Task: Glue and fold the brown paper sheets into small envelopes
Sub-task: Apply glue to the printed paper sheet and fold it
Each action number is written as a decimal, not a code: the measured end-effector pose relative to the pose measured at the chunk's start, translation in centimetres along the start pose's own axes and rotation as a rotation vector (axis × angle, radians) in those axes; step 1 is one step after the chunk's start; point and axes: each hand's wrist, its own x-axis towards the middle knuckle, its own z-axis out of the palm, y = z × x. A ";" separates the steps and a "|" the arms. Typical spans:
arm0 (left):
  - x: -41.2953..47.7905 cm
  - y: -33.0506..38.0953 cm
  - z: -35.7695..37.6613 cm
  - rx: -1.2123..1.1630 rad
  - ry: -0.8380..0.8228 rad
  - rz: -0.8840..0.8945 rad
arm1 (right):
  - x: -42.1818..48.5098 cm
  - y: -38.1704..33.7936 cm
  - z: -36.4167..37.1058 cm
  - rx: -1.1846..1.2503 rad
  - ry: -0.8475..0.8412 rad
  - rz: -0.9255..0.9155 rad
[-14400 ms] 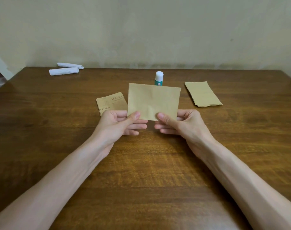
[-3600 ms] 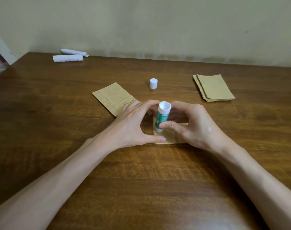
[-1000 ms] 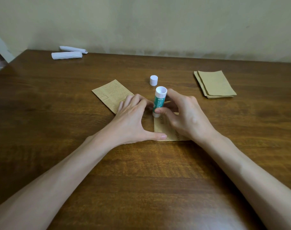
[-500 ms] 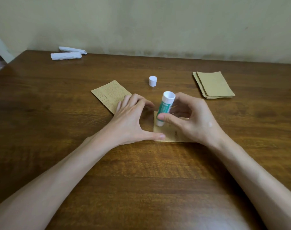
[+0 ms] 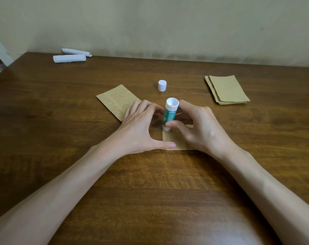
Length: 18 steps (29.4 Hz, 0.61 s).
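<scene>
Two white paper rolls (image 5: 69, 58) are seen at the far left of the desk (image 5: 150, 183). A printed sheet (image 5: 116, 101) is laid flat nearer the middle, its near corner covered by the left hand (image 5: 137, 129), which is spread flat with the thumb pressed on the near left corner of the folded sheet (image 5: 174, 140). A white cap (image 5: 162, 85) is stood behind. The glue stick (image 5: 169, 114) is held upright on the folded sheet's far left corner, gripped between thumb and fingers of the right hand (image 5: 201, 131). A stack (image 5: 227, 90) of brown sheets is set far right.
</scene>
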 end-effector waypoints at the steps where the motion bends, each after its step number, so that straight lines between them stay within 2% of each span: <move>1: 0.0 0.0 0.0 0.005 -0.004 -0.003 | 0.2 0.1 0.2 -0.009 0.011 0.013; 7: 0.0 0.1 0.0 0.003 -0.005 -0.021 | 1.6 0.9 0.8 -0.035 0.077 0.033; 13: 0.1 0.0 0.0 0.004 -0.009 -0.013 | 1.1 1.2 -0.9 0.225 0.298 0.108; 18: 0.1 -0.2 0.0 0.004 -0.001 -0.017 | -0.4 0.2 -1.4 0.238 0.098 0.121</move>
